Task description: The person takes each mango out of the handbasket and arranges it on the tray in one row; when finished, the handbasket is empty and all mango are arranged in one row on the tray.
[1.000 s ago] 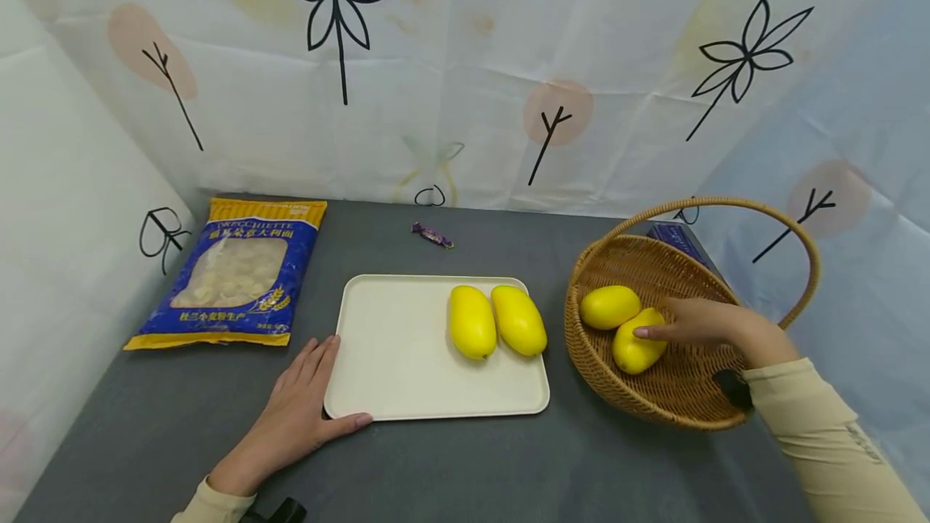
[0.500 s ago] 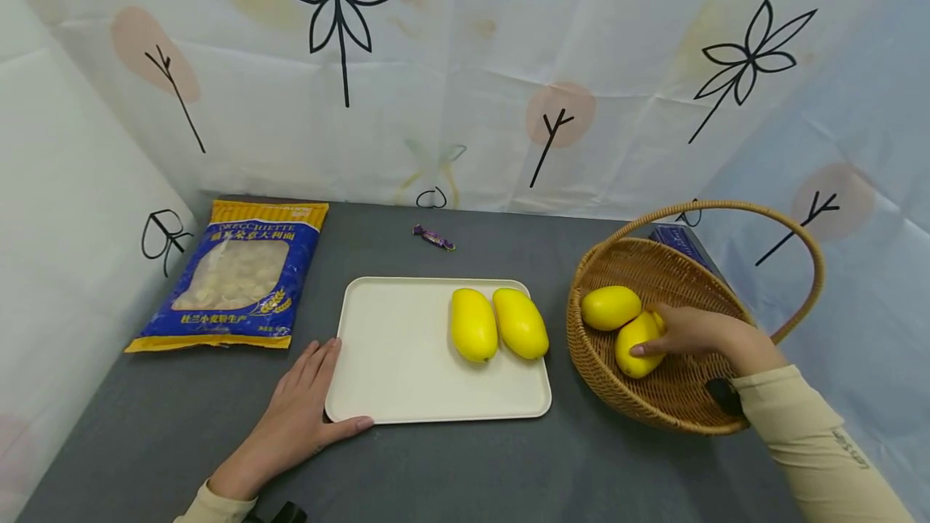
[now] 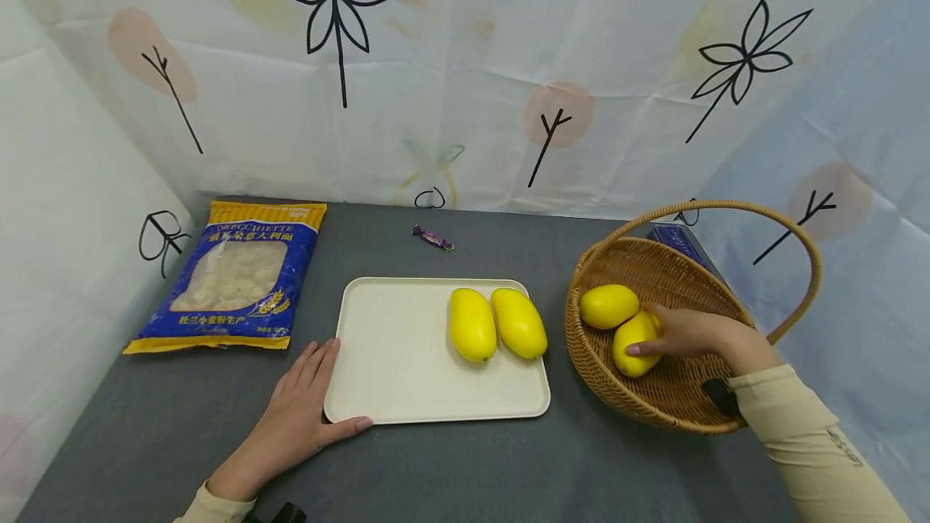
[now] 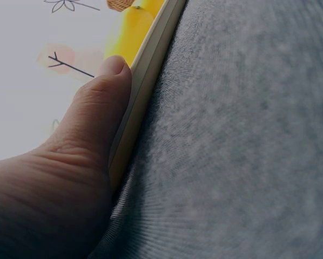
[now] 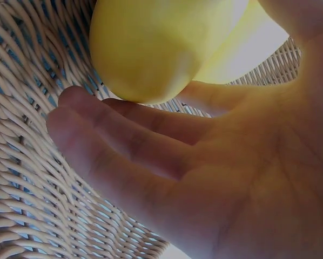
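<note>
Inside the wicker basket point(image 3: 679, 273) lie two yellow mangoes. My right hand point(image 3: 686, 339) reaches in and grips the nearer mango point(image 3: 630, 345), thumb on its front side and fingers behind it. In the right wrist view, the other fingers point(image 5: 134, 145) extend under the mango point(image 5: 145, 48), close to the woven wall. The second mango point(image 3: 609, 307) in the basket sits just behind it. My left hand point(image 3: 294, 410) rests at the left corner of the cream tray point(image 3: 395, 353), thumb along its front edge. On the tray's right side lie a mango point(image 3: 472, 325) and another mango point(image 3: 519, 323).
A blue and yellow bag of orecchiette pasta point(image 3: 232, 273) lies at the back left. Behind the tray is a purple wrapped candy point(image 3: 432, 237). A dark blue box point(image 3: 679, 240) stands partly hidden behind the basket, whose handle point(image 3: 810, 265) arches up on the right.
My right hand has shifted slightly left and down over the nearer mango, fingers and thumb now round it. The left hand and the tray stay where they were.
</note>
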A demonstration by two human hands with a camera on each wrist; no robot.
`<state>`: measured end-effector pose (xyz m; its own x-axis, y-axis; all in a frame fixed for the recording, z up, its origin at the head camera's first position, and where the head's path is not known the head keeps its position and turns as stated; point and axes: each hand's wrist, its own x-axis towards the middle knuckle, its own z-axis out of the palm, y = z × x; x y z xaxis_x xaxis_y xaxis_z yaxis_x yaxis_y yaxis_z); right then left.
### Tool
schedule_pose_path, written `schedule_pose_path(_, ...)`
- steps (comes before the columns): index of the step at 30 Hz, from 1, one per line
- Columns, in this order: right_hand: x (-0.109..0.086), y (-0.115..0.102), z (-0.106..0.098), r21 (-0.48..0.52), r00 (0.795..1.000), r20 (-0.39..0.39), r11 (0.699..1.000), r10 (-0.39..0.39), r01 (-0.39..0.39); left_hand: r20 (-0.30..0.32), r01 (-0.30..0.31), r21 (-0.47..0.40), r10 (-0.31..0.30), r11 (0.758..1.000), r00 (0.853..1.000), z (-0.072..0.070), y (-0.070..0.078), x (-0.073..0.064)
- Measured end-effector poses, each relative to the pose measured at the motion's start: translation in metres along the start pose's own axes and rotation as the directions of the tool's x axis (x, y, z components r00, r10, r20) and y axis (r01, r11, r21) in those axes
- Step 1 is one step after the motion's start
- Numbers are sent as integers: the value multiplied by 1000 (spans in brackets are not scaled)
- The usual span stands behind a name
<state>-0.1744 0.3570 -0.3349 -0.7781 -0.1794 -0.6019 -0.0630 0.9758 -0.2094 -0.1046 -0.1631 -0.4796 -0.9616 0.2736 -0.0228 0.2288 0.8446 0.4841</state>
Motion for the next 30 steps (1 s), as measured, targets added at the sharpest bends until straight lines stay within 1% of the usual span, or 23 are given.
schedule_pose_path(3,0,1,1,15,1000,15,1000,-15,15,-4,-1,-1,1,1000,1000,0,0,0)
schedule_pose_path(7,1,2,2,12,999,16,1000,-28,28,-8,-3,-1,3,1000,1000,0,0,0)
schedule_pose_path(13,3,3,3,-10,1000,13,1000,-17,17,-6,-2,-2,2,1000,1000,0,0,-1)
schedule_pose_path(21,4,1,3,16,1000,22,1000,-8,7,-5,-1,-7,1,1000,1000,1,-2,0)
schedule_pose_path(30,3,-1,2,10,1000,11,1000,-2,2,-4,-1,-7,1,1000,1000,1,-2,0)
